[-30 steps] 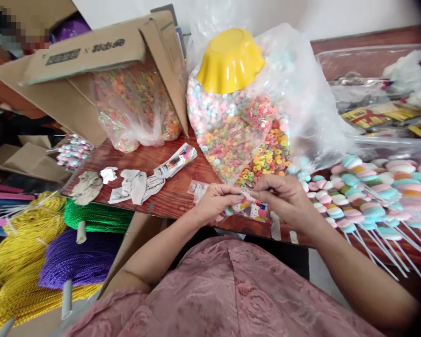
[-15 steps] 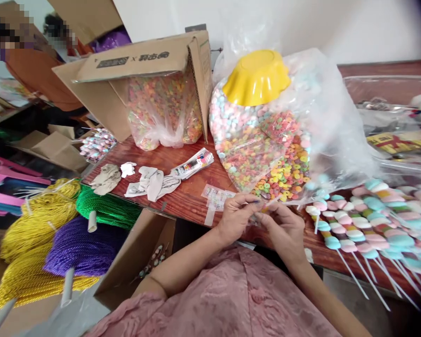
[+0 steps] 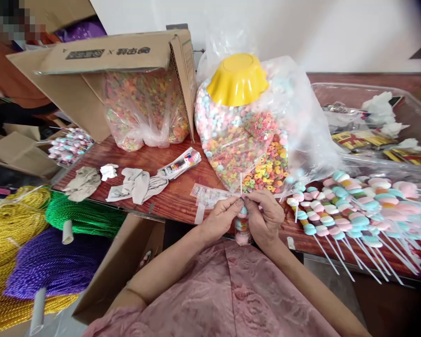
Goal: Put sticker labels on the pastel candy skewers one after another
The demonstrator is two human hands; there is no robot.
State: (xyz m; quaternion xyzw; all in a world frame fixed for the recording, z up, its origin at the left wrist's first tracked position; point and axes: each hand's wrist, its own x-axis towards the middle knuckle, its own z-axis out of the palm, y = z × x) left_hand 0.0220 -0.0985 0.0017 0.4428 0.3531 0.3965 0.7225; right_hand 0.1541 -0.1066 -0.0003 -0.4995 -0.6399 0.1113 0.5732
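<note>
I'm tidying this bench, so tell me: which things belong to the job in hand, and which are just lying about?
Seemingly in the job:
pastel candy stick in clear wrapping, between the left hand and right hand
pile of pastel marshmallow skewers on white sticks

Seemingly lying about:
crumpled pale-grey cloth
small crumpled white scrap
shiny purple cord bundle

Candy bag blocking ahead of hands, marshmallow skewers crowding right, open tabletop left of printed strips

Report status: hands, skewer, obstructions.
Left hand, right hand both pinching skewer. Stick pointing away, toward candy bags close ahead. Nothing seen blocking the hands.
</note>
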